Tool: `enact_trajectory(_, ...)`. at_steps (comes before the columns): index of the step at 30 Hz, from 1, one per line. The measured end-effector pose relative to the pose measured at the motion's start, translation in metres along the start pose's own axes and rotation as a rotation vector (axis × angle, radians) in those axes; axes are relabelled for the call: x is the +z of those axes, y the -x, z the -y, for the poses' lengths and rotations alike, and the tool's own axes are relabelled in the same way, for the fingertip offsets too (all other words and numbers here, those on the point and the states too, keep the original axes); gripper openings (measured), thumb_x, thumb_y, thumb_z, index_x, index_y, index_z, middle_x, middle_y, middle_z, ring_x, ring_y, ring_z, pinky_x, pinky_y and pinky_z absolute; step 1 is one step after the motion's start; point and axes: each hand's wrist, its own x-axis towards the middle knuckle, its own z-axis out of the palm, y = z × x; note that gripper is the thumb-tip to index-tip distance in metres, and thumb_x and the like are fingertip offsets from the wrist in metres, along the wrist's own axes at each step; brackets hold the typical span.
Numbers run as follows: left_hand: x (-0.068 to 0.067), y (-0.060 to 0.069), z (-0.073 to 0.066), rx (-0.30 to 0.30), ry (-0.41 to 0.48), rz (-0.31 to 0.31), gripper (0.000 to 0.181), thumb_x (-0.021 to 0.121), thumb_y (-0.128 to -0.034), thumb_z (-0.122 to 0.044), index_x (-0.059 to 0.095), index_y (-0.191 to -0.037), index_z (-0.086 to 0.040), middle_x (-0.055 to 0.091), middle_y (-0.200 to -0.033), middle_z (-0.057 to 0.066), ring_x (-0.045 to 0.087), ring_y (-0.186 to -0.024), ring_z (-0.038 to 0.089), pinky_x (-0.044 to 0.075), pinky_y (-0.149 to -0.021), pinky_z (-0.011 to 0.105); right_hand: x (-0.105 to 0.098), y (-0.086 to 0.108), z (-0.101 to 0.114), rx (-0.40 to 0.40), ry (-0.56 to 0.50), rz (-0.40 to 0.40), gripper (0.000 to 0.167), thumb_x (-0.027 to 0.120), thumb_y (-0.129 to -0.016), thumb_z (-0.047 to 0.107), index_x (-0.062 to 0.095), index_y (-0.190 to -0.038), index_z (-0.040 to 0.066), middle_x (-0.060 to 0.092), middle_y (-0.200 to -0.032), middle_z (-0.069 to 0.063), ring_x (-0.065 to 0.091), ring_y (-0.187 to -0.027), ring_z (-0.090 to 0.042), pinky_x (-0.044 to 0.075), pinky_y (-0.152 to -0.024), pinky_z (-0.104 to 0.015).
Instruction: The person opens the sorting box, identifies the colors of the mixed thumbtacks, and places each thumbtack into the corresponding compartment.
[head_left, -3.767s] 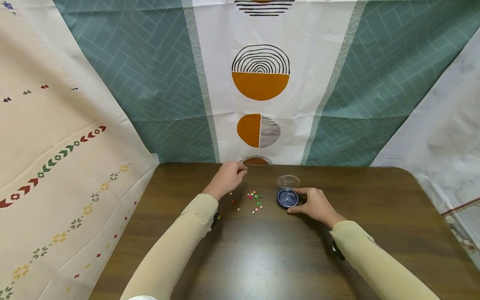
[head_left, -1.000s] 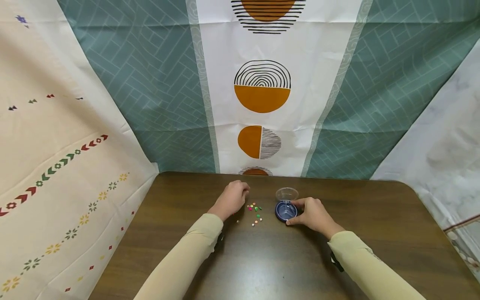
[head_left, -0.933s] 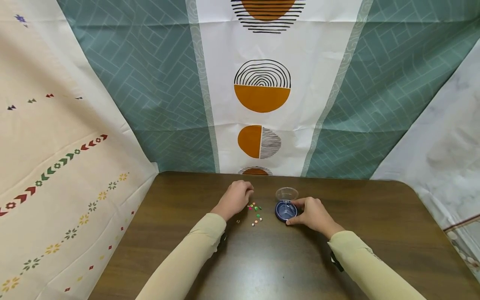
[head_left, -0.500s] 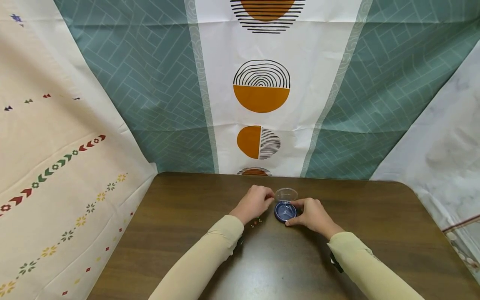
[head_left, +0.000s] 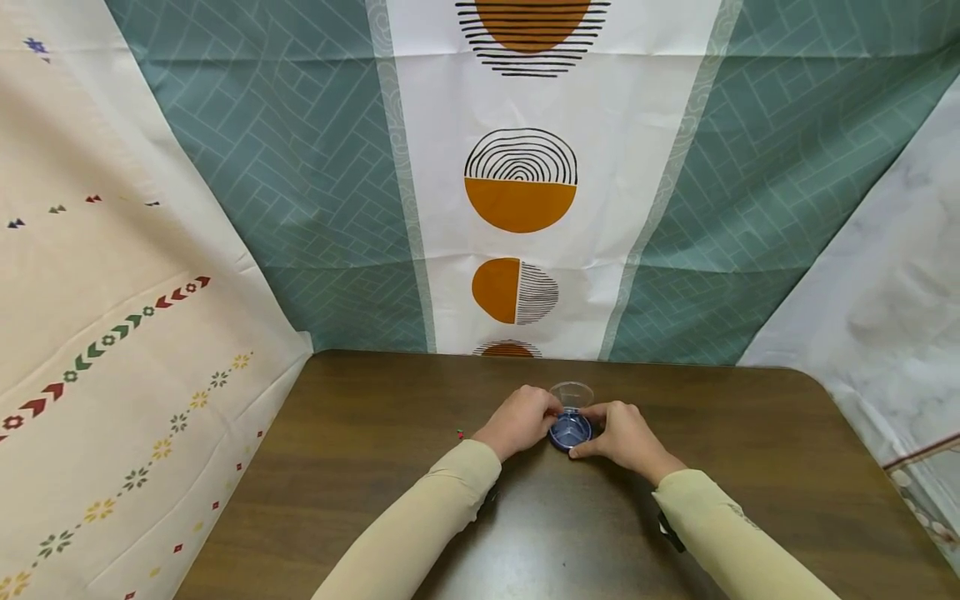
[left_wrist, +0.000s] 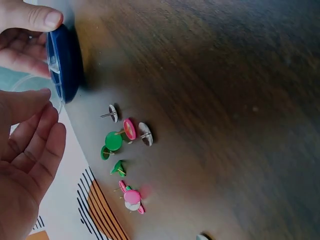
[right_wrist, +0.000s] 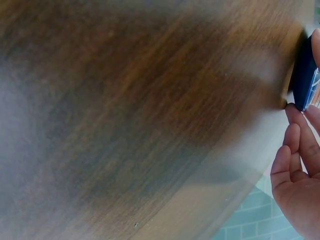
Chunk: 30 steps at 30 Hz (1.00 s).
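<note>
A round blue case (head_left: 571,431) stands on the table with its clear hinged lid (head_left: 572,395) raised at the back. Dividers split its inside into compartments. From the right, my right hand (head_left: 626,435) holds the case between thumb and fingers. My left hand (head_left: 519,423) is at the case's left rim, thumb drawn towards the bent fingers; whether anything is between the fingertips is hidden. Several thumbtacks, among them a green thumbtack (left_wrist: 113,140), a pink thumbtack (left_wrist: 132,197) and a silver thumbtack (left_wrist: 145,134), lie beside the case in the left wrist view.
A lone red thumbtack (head_left: 461,434) lies on the brown wooden table (head_left: 375,392) left of my left wrist. Patterned cloth (head_left: 521,208) hangs behind the table's back edge, and a cream cloth (head_left: 150,333) hangs at the left.
My left hand has travelled right, from left of the thumbtacks to the case's rim, and its arm now covers most of them in the head view. The right hand keeps holding the case.
</note>
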Motion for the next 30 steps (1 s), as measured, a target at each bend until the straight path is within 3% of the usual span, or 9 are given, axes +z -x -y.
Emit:
enact_trajectory(9,0.001,-0.002,-0.002,-0.017,-0.038,0.016,0.016,0.065,-0.0876,-0.018,0.072,-0.102,-0.017,0.07,-0.093,-0.007,0.062,-0.084,0.004,0.051,-0.079,0.02,-0.001,0.0,0.001,0.006,-0.003,0.0,0.071,0.089,-0.05,0.046,0.069,-0.112,0.016,0.07,-0.104,0.0,0.059,-0.086,-0.013,0.051,-0.081,-0.035)
enact_trajectory(17,-0.003,-0.003,0.002,-0.027,-0.007,0.001,0.016,0.065,-0.087,-0.014,0.073,-0.101,-0.017,0.07,-0.094,-0.006,0.062,-0.084,0.004,0.051,-0.079,0.022,-0.001,-0.001,0.001,0.014,0.0,0.008,0.071,0.089,-0.051,0.046,0.069,-0.112,0.016,0.07,-0.104,0.0,0.061,-0.089,-0.013,0.052,-0.081,-0.035)
enact_trajectory(23,-0.029,-0.001,0.018,-0.047,0.036,-0.074,0.015,0.065,-0.0879,-0.016,0.072,-0.1,-0.017,0.07,-0.095,-0.007,0.063,-0.087,0.005,0.052,-0.081,0.023,-0.001,-0.001,0.001,0.012,0.025,0.003,0.074,0.088,-0.05,0.048,0.068,-0.113,0.015,0.07,-0.106,-0.001,0.062,-0.092,-0.013,0.052,-0.082,-0.037)
enact_trajectory(30,-0.061,0.009,0.041,-0.162,0.073,-0.11,0.016,0.062,-0.0897,-0.017,0.072,-0.102,-0.016,0.07,-0.1,-0.004,0.064,-0.093,0.01,0.052,-0.084,0.028,-0.001,-0.001,0.001,0.01,0.031,0.016,0.076,0.088,-0.049,0.048,0.068,-0.115,0.015,0.069,-0.107,-0.001,0.062,-0.092,-0.013,0.052,-0.083,-0.037)
